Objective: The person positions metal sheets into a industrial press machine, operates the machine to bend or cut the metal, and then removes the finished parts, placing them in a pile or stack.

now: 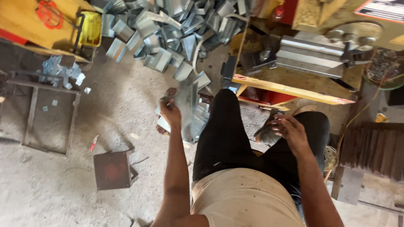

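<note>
The person sits facing a yellow press machine (pixel 294 90), legs in black trousers stretched toward twelve o'clock. The left hand (pixel 170 112) is clenched around a bent piece of galvanised sheet metal (pixel 189 111), gripping it along its near edge and holding it out over the floor at about eleven o'clock from the lap. The piece looks blurred, so its exact shape cannot be told. The right hand (pixel 290 131) rests over the right knee at about two o'clock, fingers curled; a grey object (pixel 266 133) lies just under it, but whether the hand grasps it cannot be told.

A heap of finished metal channels (pixel 168 33) covers the floor (pixel 54 185) at twelve o'clock, running up to the machine's base. A yellow can (pixel 90 28) stands at ten o'clock beside a yellow board, and a rusty square plate (pixel 112 170) lies at eight o'clock.

Judging from the grip, the piece handles best held by a flat face, fingers kept off the cut edges, which are likely sharp on bare skin. The other hand would do well to stay clear of the press tooling (pixel 311 56) at one o'clock.
</note>
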